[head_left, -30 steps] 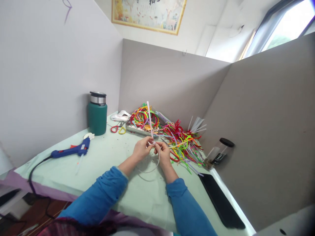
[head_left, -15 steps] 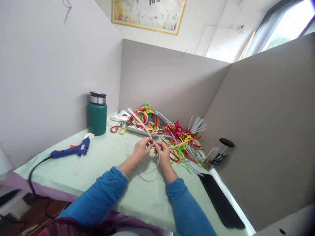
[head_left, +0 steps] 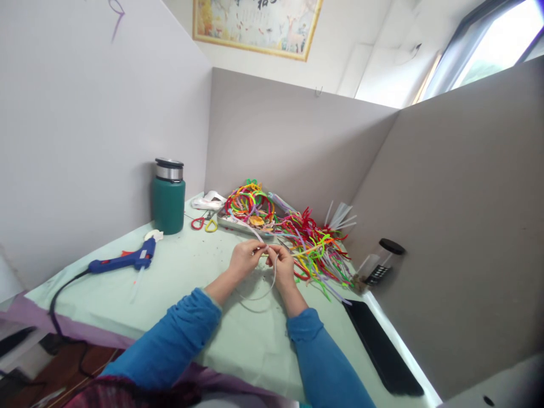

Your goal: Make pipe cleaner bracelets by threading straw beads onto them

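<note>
Both hands meet over the middle of the table. My left hand (head_left: 245, 258) pinches a pale pink-white pipe cleaner (head_left: 256, 233) near its lower end. Against it, my right hand (head_left: 282, 265) pinches the same spot, its fingertips nearly touching the left ones. From between the fingers a thin pale loop (head_left: 272, 288) hangs down and curves above the green table cover. Where the strip and the loop meet is hidden by the fingertips. Just behind the hands lies a pile of coloured pipe cleaners (head_left: 308, 232).
A tray (head_left: 242, 228) holds coloured rings at the back. To the left are a green bottle (head_left: 169, 205), a blue glue gun (head_left: 123, 260) with a cable, and scissors with red and yellow handles (head_left: 211, 226). On the right are a black slab (head_left: 382, 348) and a black-lidded container (head_left: 385, 262).
The pale strip's free end has swung down and away, so it now lies lower, over the tray's front. Both hands have stayed nearly in place.
</note>
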Available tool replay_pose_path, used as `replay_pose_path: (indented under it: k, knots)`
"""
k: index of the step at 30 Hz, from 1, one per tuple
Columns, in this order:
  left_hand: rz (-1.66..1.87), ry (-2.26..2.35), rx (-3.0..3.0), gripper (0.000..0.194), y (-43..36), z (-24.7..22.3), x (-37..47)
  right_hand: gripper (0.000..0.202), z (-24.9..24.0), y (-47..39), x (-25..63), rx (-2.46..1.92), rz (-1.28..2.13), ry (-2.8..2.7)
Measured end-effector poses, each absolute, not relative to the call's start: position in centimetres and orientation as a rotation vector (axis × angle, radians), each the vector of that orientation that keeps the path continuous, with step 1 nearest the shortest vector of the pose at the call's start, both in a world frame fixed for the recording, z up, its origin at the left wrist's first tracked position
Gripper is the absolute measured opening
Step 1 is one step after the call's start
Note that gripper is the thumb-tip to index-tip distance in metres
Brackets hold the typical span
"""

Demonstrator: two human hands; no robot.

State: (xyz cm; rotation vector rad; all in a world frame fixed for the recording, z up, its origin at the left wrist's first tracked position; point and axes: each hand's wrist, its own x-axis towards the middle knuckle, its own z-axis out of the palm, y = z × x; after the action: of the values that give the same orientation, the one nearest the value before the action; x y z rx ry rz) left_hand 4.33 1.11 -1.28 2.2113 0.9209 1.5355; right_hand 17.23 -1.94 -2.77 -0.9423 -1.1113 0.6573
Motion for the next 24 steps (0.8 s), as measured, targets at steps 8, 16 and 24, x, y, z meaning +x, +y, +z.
replay_pose_path:
  k: [8,16,24]
  knots:
    - [1.420,0.974,2.051,0.014,0.93,-0.68,4.47,0.022,-2.54,-2.10,17.22,-0.938,0.654,-1.101]
    - [1.353,0.974,1.988,0.015,0.88,-0.36,4.37,0.021,-2.39,-2.21,17.18,-0.932,0.657,-1.103]
    - [1.384,0.962,1.956,0.015,1.01,-0.23,4.36,0.026,-2.45,-2.13,17.11,-0.934,0.705,-1.063]
